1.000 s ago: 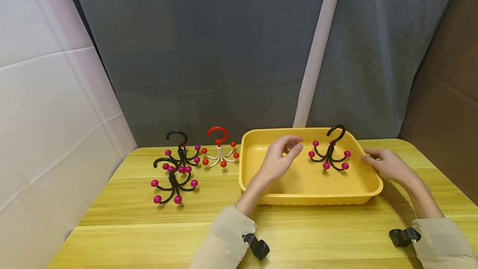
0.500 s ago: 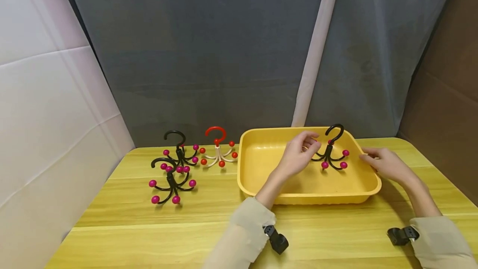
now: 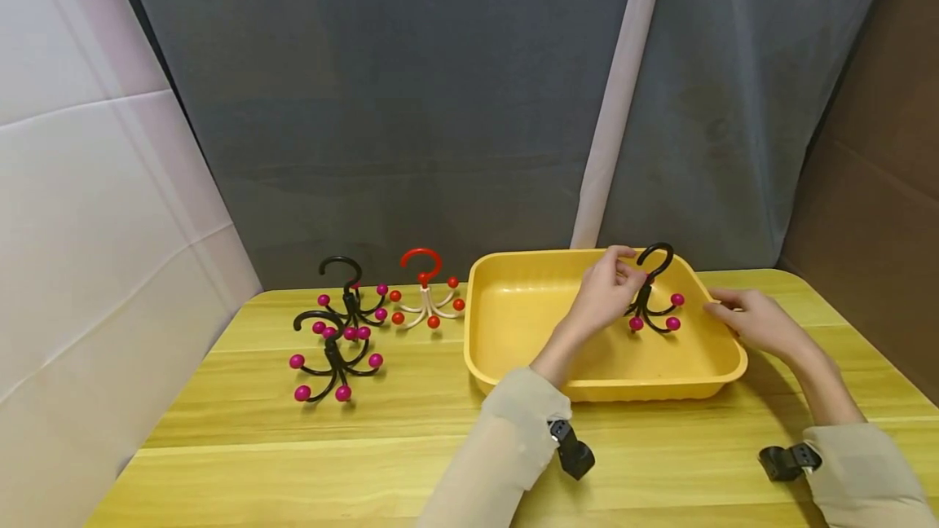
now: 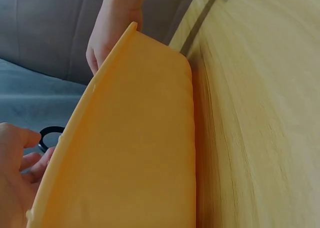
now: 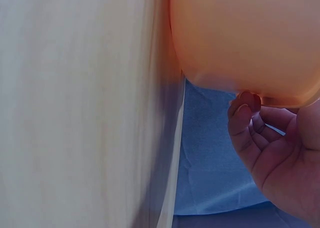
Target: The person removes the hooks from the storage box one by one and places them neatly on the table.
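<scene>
A yellow plastic basin (image 3: 543,391) stands on the table. Inside it, toward the right, a black claw-shaped hook hanger (image 3: 642,300) with magenta ball tips stands upright. My left hand (image 3: 607,288) reaches over the basin, its fingertips beside this hanger's stem and partly covering its left arms. In the left wrist view, a gap shows between thumb and fingers near the black hook (image 4: 49,133). My right hand (image 3: 759,324) holds the basin's right rim; in the right wrist view its fingers (image 5: 241,119) bend against the outside of the rim.
Left of the basin, a red-and-white hook hanger (image 3: 425,300) with red balls stands close to the rim. Two black hangers with magenta balls, a rear one (image 3: 349,304) and a front one (image 3: 332,357), stand farther left. A grey curtain (image 3: 411,104) hangs behind the table.
My left hand has moved right across the basin to the black hanger's stem. The right hand keeps its hold on the rim. The hangers have not moved on the table.
</scene>
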`<state>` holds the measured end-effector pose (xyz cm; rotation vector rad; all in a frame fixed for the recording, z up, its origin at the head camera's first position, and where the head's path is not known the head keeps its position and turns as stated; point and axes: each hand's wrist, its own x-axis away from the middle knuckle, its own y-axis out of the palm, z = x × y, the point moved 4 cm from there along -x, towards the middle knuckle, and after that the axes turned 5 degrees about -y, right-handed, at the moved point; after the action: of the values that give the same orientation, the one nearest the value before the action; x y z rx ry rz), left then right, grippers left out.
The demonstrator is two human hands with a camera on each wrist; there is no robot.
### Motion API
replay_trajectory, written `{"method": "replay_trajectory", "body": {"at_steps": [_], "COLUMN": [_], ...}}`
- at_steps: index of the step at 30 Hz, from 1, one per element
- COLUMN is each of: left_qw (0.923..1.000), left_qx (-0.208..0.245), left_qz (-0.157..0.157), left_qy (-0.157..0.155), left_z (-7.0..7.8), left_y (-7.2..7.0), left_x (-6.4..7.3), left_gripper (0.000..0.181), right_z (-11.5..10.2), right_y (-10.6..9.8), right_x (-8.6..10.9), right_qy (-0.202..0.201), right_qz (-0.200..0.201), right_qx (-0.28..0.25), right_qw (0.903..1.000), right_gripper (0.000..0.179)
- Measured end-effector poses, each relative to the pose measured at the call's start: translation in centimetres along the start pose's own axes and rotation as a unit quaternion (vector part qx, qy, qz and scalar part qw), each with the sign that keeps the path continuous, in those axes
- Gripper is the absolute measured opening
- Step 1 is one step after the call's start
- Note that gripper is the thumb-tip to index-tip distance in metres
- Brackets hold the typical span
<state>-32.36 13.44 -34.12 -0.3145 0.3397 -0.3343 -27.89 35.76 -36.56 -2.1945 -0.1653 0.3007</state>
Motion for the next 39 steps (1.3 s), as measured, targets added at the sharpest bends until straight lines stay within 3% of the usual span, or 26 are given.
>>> {"method": "replay_trajectory", "body": {"at_steps": [8, 13, 17, 27, 39], "left_qw": [0.9979, 0.9936, 0.9920, 0.9932, 0.9985], "left_qx": [0.051, 0.103, 0.117, 0.109, 0.041], "left_qz": [-0.002, -0.002, 0.000, 0.020, 0.036], "left_qy": [-0.040, -0.047, -0.047, -0.035, 0.004], "left_z": [-0.6, -0.7, -0.8, -0.8, -0.5], "left_y": [1.4, 1.8, 1.9, 1.8, 1.6], "left_x": [-0.9, -1.0, -1.0, -0.9, -0.6], "left_gripper": [0.035, 0.034, 0.031, 0.020, 0.015], "right_z": [-0.1, 0.0, 0.1, 0.0, 0.1], "right_y": [0.0, 0.0, 0.0, 0.0, 0.0], "right_x": [0.0, -0.1, -0.1, -0.1, -0.1], "right_qy": [0.000, 0.000, -0.001, -0.003, 0.003], "right_qz": [0.001, 0.001, 0.001, 0.005, -0.002], "right_qx": [-0.003, 0.002, -0.002, 0.002, 0.012], "right_qw": [1.0000, 1.0000, 1.0000, 1.0000, 0.9999], "right_gripper": [0.047, 0.048, 0.048, 0.047, 0.048]}}
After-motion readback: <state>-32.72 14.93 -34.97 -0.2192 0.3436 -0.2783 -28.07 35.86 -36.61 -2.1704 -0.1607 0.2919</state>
